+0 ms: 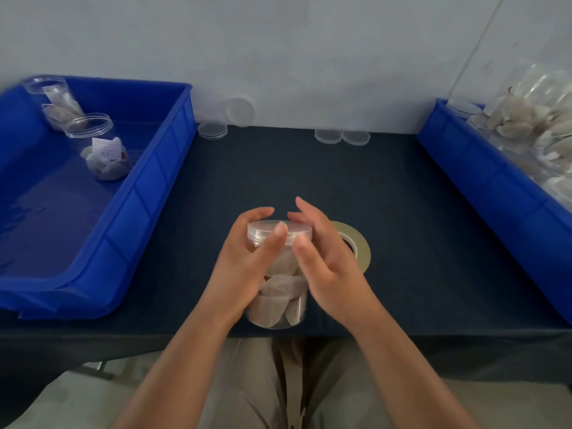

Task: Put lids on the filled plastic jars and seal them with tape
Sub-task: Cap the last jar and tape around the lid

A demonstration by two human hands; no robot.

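My left hand (244,264) grips the lidded jar (278,308) at the table's (309,174) near edge; my right hand (325,261), fingers straight, touches it beside the tape (363,249).

**Bare arms, pale trousers**

My left hand (247,264) and right hand (323,261) are bare, thumbnails short and plain; both forearms (188,354) uncovered as far as they show; below the table's (356,187) near edge, light beige trousers (312,394), creased at the lap.

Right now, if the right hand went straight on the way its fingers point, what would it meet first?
Probably nothing near: past the right hand lies dark tablecloth; farther on, perhaps the clear round lid leaning on the wall. Depth is unclear.
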